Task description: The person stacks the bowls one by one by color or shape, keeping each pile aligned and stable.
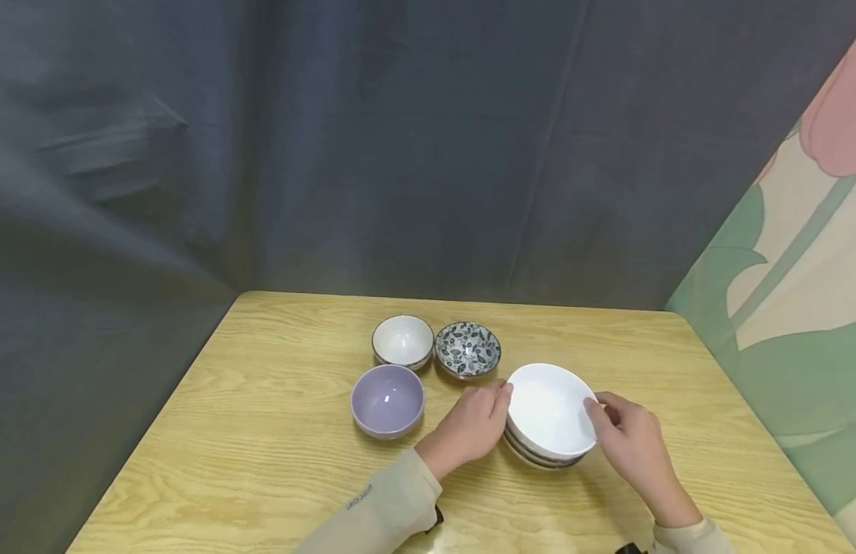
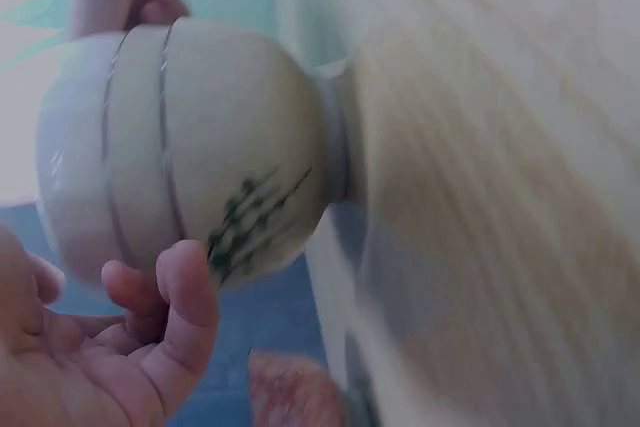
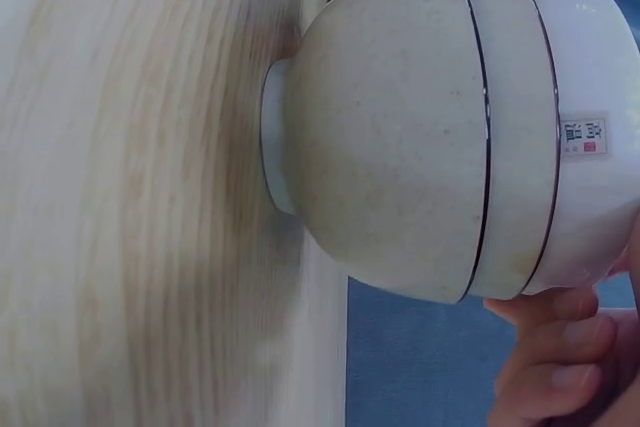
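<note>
A plain white bowl (image 1: pixel 551 408) sits on top of two nested cream bowls with dark rims, the lower one (image 3: pixel 385 137) and the middle one (image 3: pixel 515 127). A small printed label (image 3: pixel 584 136) is on the white bowl's outside, and a green leaf pattern (image 2: pixel 250 222) marks the lower bowl. My left hand (image 1: pixel 472 423) holds the left side of the white bowl, fingers curled at its rim. On the opposite side my right hand (image 1: pixel 631 438) grips the white bowl, thumb over the rim and fingers outside. The stack's foot (image 3: pixel 278 137) is at the tabletop.
Left of the stack stands a purple bowl (image 1: pixel 388 402). Behind it are a white bowl with a dark rim (image 1: pixel 403 341) and a shallow leaf-patterned bowl (image 1: pixel 467 350), side by side. A dark curtain (image 1: pixel 414 154) hangs behind the wooden table (image 1: pixel 261 431).
</note>
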### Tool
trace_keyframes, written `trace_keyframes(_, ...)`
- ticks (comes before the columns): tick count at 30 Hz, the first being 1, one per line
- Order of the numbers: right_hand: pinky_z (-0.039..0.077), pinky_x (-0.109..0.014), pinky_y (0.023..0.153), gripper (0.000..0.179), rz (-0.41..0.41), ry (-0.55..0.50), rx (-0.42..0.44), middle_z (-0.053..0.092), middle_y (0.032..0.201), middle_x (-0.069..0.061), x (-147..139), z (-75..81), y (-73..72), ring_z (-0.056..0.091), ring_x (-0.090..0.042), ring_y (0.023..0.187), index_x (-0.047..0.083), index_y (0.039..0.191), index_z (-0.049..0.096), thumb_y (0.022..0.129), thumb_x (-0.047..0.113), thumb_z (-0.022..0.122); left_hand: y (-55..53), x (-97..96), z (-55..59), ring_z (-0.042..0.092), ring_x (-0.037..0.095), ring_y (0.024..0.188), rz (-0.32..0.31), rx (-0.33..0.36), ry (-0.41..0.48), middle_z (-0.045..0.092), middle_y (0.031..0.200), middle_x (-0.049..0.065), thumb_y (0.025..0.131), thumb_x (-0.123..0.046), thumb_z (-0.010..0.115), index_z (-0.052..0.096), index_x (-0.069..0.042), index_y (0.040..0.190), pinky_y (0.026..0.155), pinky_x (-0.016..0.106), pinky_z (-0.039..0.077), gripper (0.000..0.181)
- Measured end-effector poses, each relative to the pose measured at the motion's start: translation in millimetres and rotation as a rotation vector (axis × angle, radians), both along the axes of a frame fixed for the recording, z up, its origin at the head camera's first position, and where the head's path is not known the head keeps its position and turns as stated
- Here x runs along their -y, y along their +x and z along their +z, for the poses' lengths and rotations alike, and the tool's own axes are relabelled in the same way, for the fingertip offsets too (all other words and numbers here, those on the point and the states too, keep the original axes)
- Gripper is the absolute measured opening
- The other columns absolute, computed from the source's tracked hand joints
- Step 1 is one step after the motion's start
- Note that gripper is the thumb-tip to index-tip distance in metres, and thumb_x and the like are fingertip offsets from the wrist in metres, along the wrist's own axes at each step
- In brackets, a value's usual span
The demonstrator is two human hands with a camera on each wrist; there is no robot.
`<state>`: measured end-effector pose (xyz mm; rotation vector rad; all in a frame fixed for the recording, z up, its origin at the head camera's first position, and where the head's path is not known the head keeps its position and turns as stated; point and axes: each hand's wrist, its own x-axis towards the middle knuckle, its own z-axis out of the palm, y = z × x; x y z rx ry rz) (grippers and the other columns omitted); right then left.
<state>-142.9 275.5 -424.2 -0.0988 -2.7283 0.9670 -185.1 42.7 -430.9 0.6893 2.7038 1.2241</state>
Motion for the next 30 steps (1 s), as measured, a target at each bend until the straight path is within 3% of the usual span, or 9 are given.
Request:
trace_keyframes(4, 0.033, -0.027, 0.043, 0.044, -0.034, 0.0, -0.024, 0.049, 0.062, -0.001, 1.0, -0.3, 1.0, 0.04, -0.011, 0.048, -0.003, 0.12, 0.066, 0.103, 0.035, 0.052, -3.3, 26.7, 15.1, 0.054, 0.028, 0.131, 0.025, 0.013, 0.013, 0.061, 0.138, 0.012, 0.109, -0.04, 0.026, 0.055, -0.004, 0.141, 0.11, 0.042, 0.042, 0.056)
trace_keyframes(7, 0.031, -0.027, 0.043, 0.042, -0.086, 0.043, -0.111, 0.05, 0.062, 0.0, 2.9, 2.9, 4.7, 0.038, -0.01, 0.046, 0.0, 0.121, 0.066, 0.101, 0.035, 0.054, -7.6, 57.7, 32.0, 0.064, 0.029, 0.113, 0.058, -0.036, 0.021, 0.069, 0.121, 0.013, 0.109, -0.031, 0.036, 0.059, -0.003, 0.136, 0.103, 0.043, 0.048, 0.046)
trace_keyframes(10, 0.027, -0.026, 0.042, 0.035, -0.107, 0.121, -0.261, 0.048, 0.061, 0.002, 9.1, 8.1, 9.1, 0.034, -0.007, 0.045, 0.001, 0.116, 0.068, 0.096, 0.029, 0.061, -16.1, 93.9, 44.5, 0.064, 0.021, 0.077, 0.14, -0.093, 0.033, 0.069, 0.088, 0.008, 0.104, -0.021, 0.047, 0.064, -0.001, 0.128, 0.077, 0.038, 0.055, 0.035)
trace_keyframes(13, 0.025, -0.024, 0.041, 0.026, -0.056, 0.18, -0.434, 0.046, 0.058, 0.006, 22.2, 13.3, 13.7, 0.03, -0.004, 0.045, 0.002, 0.106, 0.07, 0.089, 0.02, 0.066, -30.8, 128.1, 48.2, 0.052, 0.015, 0.059, 0.255, -0.104, 0.036, 0.06, 0.072, 0.004, 0.101, -0.016, 0.051, 0.066, 0.0, 0.123, 0.057, 0.032, 0.047, 0.031)
trace_keyframes(16, 0.025, -0.021, 0.042, 0.02, 0.046, 0.201, -0.558, 0.042, 0.058, 0.009, 40.9, 17.5, 18.5, 0.029, 0.0, 0.047, 0.003, 0.099, 0.071, 0.082, 0.013, 0.068, -52.1, 156.9, 40.5, 0.051, 0.017, 0.06, 0.356, -0.062, 0.007, 0.059, 0.074, 0.007, 0.102, -0.02, 0.049, 0.063, 0.001, 0.127, 0.056, 0.031, 0.043, 0.035)
trace_keyframes(19, 0.027, -0.018, 0.045, 0.016, 0.146, 0.175, -0.571, 0.04, 0.059, 0.014, 61.8, 20.2, 22.7, 0.03, 0.003, 0.05, 0.006, 0.096, 0.071, 0.08, 0.008, 0.069, -73.7, 179.0, 22.5, 0.059, 0.022, 0.069, 0.399, 0.022, -0.006, 0.063, 0.084, 0.013, 0.104, -0.027, 0.044, 0.055, 0.005, 0.135, 0.063, 0.033, 0.048, 0.045)
trace_keyframes(22, 0.032, -0.016, 0.048, 0.015, 0.22, 0.13, -0.531, 0.039, 0.06, 0.018, 80.9, 20.5, 25.4, 0.033, 0.005, 0.052, 0.007, 0.094, 0.07, 0.08, 0.003, 0.069, -88.6, 193.9, -0.6, 0.063, 0.024, 0.072, 0.393, 0.174, 0.062, 0.065, 0.088, 0.017, 0.107, -0.033, 0.038, 0.047, 0.008, 0.141, 0.066, 0.033, 0.052, 0.053)
trace_keyframes(25, 0.036, -0.013, 0.051, 0.016, 0.291, 0.098, -0.502, 0.04, 0.061, 0.02, 97.3, 18.8, 27.8, 0.037, 0.007, 0.054, 0.008, 0.094, 0.07, 0.08, 0.0, 0.069, -96.3, 199.9, -19.5, 0.06, 0.021, 0.066, 0.37, 0.328, 0.191, 0.062, 0.083, 0.014, 0.108, -0.035, 0.035, 0.044, 0.01, 0.14, 0.061, 0.032, 0.052, 0.055)
trace_keyframes(30, 0.038, -0.009, 0.052, 0.022, 0.462, 0.047, -0.407, 0.046, 0.065, 0.02, 122.1, 11.6, 33.0, 0.042, 0.009, 0.057, 0.007, 0.102, 0.07, 0.081, 0.0, 0.069, -102.9, 194.2, -33.0, 0.056, 0.013, 0.061, 0.327, 0.423, 0.301, 0.061, 0.077, 0.007, 0.108, -0.036, 0.036, 0.042, 0.01, 0.142, 0.055, 0.027, 0.046, 0.058)
